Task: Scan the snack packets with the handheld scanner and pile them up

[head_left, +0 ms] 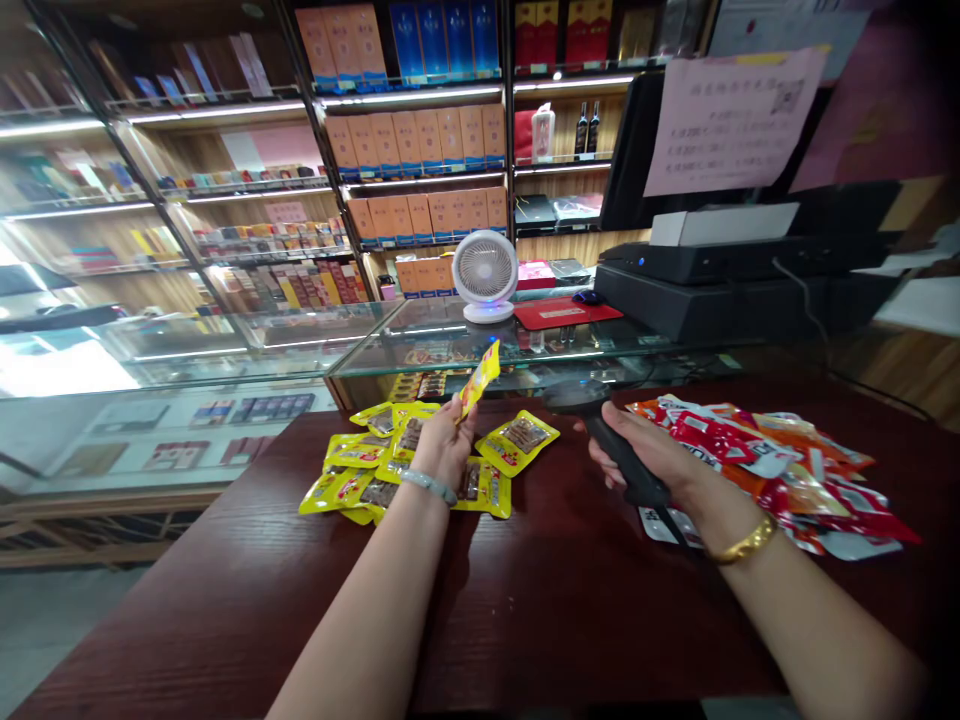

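My left hand (444,440) grips a yellow snack packet (480,380), tilted up above the counter. Beneath and around that hand lies a pile of similar yellow packets (351,486) with clear windows showing brown contents. One more yellow packet (523,440) rests just right of the pile. My right hand (643,448) is wrapped round the handle of a black barcode scanner (622,455); its head points left toward the raised packet and looks blurred. Beyond my right hand spreads a heap of red, white and orange snack packets (795,470).
The dark wooden counter (540,620) meets a glass display case (435,335) at the back. On the glass stand a white fan (486,275) and a red mat (566,313). A black cash drawer (720,300) and monitor (634,150) stand at right. Shelves hold boxes (405,140).
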Demonstrator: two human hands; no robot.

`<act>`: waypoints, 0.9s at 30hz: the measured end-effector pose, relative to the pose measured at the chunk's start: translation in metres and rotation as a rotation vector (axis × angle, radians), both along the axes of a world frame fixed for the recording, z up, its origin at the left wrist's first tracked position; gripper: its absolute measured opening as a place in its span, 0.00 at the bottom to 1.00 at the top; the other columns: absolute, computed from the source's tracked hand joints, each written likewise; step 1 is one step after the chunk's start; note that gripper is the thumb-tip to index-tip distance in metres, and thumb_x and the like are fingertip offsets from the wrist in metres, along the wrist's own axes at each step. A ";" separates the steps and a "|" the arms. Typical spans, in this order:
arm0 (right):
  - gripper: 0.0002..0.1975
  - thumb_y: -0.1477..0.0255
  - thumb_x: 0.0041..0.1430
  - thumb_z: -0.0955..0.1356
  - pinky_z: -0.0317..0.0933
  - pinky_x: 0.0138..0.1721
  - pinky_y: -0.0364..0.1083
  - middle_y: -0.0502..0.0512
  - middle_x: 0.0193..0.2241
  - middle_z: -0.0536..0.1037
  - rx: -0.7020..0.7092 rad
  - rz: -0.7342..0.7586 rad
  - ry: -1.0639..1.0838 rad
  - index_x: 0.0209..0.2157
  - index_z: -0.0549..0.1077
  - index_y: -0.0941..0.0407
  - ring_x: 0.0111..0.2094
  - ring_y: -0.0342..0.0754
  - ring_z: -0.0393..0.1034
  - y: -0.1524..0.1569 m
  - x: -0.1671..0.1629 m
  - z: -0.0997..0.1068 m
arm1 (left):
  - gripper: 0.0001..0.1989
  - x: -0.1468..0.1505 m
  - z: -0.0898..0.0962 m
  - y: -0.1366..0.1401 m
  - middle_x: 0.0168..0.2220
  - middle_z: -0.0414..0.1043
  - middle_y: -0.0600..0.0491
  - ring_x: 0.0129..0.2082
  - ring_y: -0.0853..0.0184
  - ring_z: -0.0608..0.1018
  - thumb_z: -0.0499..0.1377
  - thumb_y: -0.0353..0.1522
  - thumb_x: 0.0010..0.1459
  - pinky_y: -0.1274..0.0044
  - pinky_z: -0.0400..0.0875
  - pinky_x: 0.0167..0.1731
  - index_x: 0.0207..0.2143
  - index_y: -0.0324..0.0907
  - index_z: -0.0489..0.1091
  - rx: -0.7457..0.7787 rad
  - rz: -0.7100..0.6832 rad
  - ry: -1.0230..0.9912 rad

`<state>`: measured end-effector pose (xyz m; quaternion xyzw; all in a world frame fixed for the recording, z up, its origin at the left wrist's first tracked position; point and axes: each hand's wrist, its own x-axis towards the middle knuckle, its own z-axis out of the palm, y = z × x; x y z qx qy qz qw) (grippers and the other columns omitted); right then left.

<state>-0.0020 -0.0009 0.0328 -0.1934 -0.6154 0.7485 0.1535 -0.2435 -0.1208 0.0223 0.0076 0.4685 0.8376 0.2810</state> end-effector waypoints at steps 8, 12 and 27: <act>0.28 0.46 0.57 0.65 0.59 0.17 0.41 0.44 0.17 0.66 0.004 0.009 0.071 0.41 0.69 0.58 0.14 0.39 0.58 0.000 0.007 0.007 | 0.20 0.019 0.013 -0.004 0.34 0.75 0.50 0.26 0.77 0.79 0.49 0.17 0.61 0.91 0.75 0.26 0.54 0.36 0.64 0.179 -0.303 -0.216; 0.27 0.47 0.58 0.65 0.61 0.18 0.42 0.44 0.16 0.66 -0.031 0.018 0.119 0.42 0.69 0.58 0.14 0.39 0.58 0.004 0.007 0.006 | 0.15 0.030 0.015 -0.004 0.36 0.75 0.43 0.33 0.69 0.82 0.50 0.21 0.63 0.85 0.79 0.31 0.51 0.29 0.66 0.234 -0.504 -0.369; 0.28 0.47 0.59 0.64 0.63 0.20 0.44 0.46 0.17 0.67 0.017 0.022 0.158 0.44 0.70 0.58 0.14 0.41 0.60 0.009 0.010 0.005 | 0.09 0.038 -0.010 0.010 0.23 0.74 0.49 0.19 0.75 0.74 0.56 0.27 0.60 0.86 0.67 0.19 0.38 0.30 0.74 -0.067 -0.373 0.145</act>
